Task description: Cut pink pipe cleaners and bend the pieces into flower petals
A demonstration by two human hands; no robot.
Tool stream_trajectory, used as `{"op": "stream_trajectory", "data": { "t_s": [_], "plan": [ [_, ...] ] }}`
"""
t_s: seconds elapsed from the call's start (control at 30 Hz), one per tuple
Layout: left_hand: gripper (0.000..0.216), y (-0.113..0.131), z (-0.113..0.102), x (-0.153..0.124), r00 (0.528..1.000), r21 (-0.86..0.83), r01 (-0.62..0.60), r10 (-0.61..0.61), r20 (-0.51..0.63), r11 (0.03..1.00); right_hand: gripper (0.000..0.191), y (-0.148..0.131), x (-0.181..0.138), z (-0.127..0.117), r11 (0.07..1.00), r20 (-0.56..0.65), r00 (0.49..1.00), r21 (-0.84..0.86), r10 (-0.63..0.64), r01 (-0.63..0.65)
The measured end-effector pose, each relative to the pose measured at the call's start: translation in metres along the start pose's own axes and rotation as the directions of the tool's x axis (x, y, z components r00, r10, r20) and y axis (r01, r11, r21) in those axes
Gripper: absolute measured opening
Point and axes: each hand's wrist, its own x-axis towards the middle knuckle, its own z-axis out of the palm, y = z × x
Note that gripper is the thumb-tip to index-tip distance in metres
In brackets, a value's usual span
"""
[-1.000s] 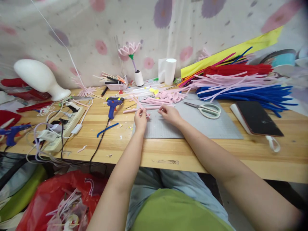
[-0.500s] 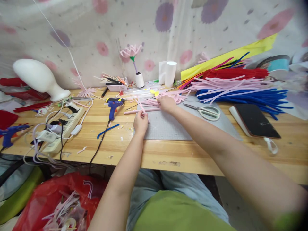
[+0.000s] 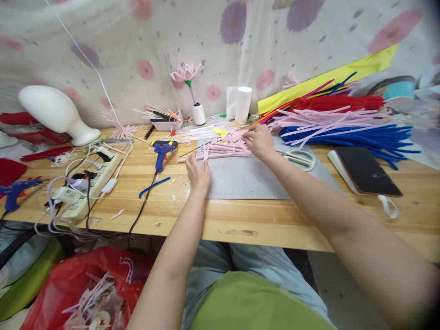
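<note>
Flowered curtain (image 3: 206, 41) hangs behind a wooden table (image 3: 206, 220); on it, a grey mat (image 3: 244, 181) spreads below and between my fingers. My left hand (image 3: 199, 173) is loosely curled, fingertips slightly apart beside a pink strip (image 3: 206, 152); I cannot tell whether they grip it. My right hand (image 3: 260, 142) has thumb and fingers close together at the pink pile (image 3: 229, 146), which lies between both hands; any piece they hold is hidden. Scissors (image 3: 302, 160) lie right of those fingers, glue gun (image 3: 161, 156) left of my left ones, pink flower (image 3: 185, 72) beyond.
</note>
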Motion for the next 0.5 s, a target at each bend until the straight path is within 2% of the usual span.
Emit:
{"op": "stream_trajectory", "data": {
  "t_s": [0.03,0.1,0.23,0.3,0.37,0.43,0.5],
  "plan": [
    [0.045,0.003,0.000,0.000,0.999,0.002,-0.048,0.048,-0.007,0.999,0.030,0.002,-0.008,-0.003,1.000,-0.059,0.998,-0.001,0.016,-0.016],
    [0.043,0.011,0.000,-0.002,0.988,0.002,-0.155,0.155,0.012,0.988,0.030,0.004,-0.026,-0.006,1.000,-0.097,0.995,-0.001,-0.005,0.005],
    [0.037,0.028,0.009,-0.010,0.907,-0.066,-0.357,0.363,0.215,0.932,0.029,0.001,-0.056,-0.004,0.994,0.026,0.997,0.079,-0.071,0.069],
    [0.031,0.031,0.014,-0.014,0.877,-0.085,-0.334,0.343,0.338,0.939,0.027,0.000,-0.062,-0.003,0.984,0.028,0.999,0.173,-0.042,0.036],
    [0.028,0.028,0.017,-0.016,0.872,-0.076,-0.248,0.256,0.418,0.966,0.024,0.000,-0.063,-0.003,0.958,0.013,0.999,0.284,0.041,-0.043],
    [0.026,0.024,0.016,-0.016,0.876,-0.054,-0.187,0.191,0.442,0.981,0.019,0.001,-0.061,-0.002,0.906,0.014,0.990,0.401,0.137,-0.132],
    [0.023,0.020,0.014,-0.015,0.882,-0.045,-0.183,0.185,0.434,0.982,0.015,0.002,-0.060,0.000,0.828,0.025,0.972,0.518,0.234,-0.213]
  ]
}}
